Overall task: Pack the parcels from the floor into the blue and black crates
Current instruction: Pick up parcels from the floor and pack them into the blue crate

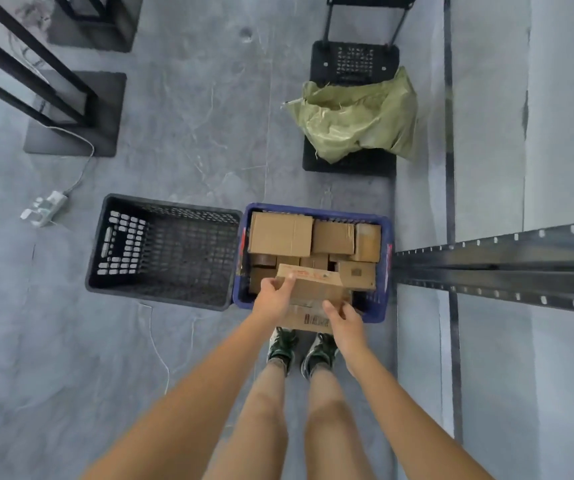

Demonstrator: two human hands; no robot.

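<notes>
A brown cardboard parcel [316, 292] with a barcode on its near face hangs over the near edge of the blue crate [387, 258]. My left hand [273, 296] grips its left side, thumb on top. My right hand [344, 318] grips its near right corner. The blue crate holds several brown cardboard boxes [280, 235] that fill most of it. To its left stands the black crate [105, 244], with nothing showing inside it. Both crates sit side by side on the grey floor, just ahead of my feet.
A green woven sack [354, 123] lies on a black trolley [354, 60] beyond the blue crate. A dark metal rack beam [500, 268] juts in from the right. A white power strip [44, 207] with its cable lies at the left, near black frame legs [36, 81].
</notes>
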